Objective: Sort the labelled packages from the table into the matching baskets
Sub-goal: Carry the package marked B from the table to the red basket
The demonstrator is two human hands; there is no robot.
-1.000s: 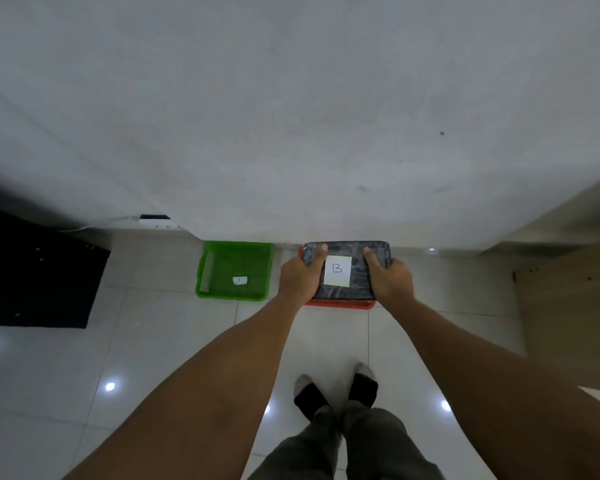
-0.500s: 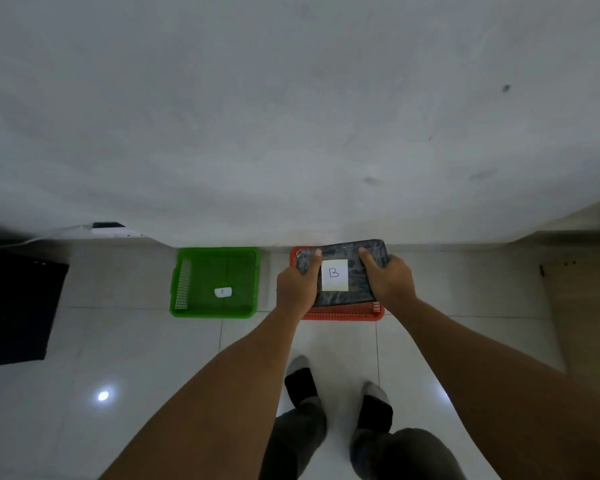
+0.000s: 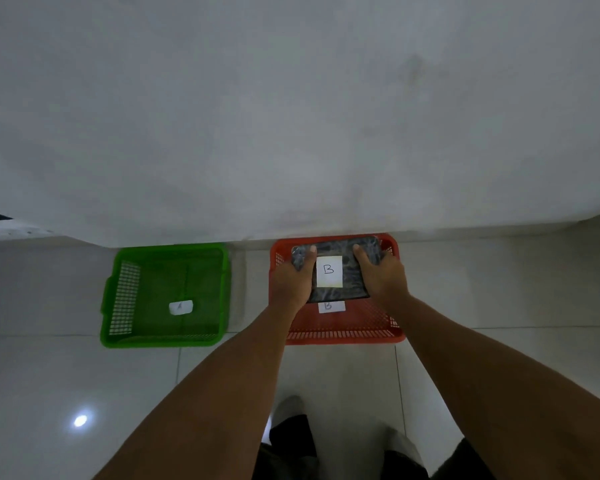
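A dark grey wrapped package (image 3: 336, 251) with a white label marked B is held flat over the red basket (image 3: 343, 336), inside its rim. My left hand (image 3: 291, 282) grips the package's left side and my right hand (image 3: 381, 280) grips its right side. The red basket stands on the floor against the wall and carries a small white tag marked B (image 3: 331, 306) on its bottom, just below the package. To its left stands a green basket (image 3: 118, 296) with a small white tag (image 3: 181, 307) inside; it holds no package.
A white wall (image 3: 291, 116) rises directly behind both baskets. Glossy white floor tiles (image 3: 49, 375) spread in front of them. My legs and feet (image 3: 291, 434) stand close below the red basket.
Both hands have lowered the package down into the red basket, and the view has come closer to the baskets. The B tag in the basket has come into view.
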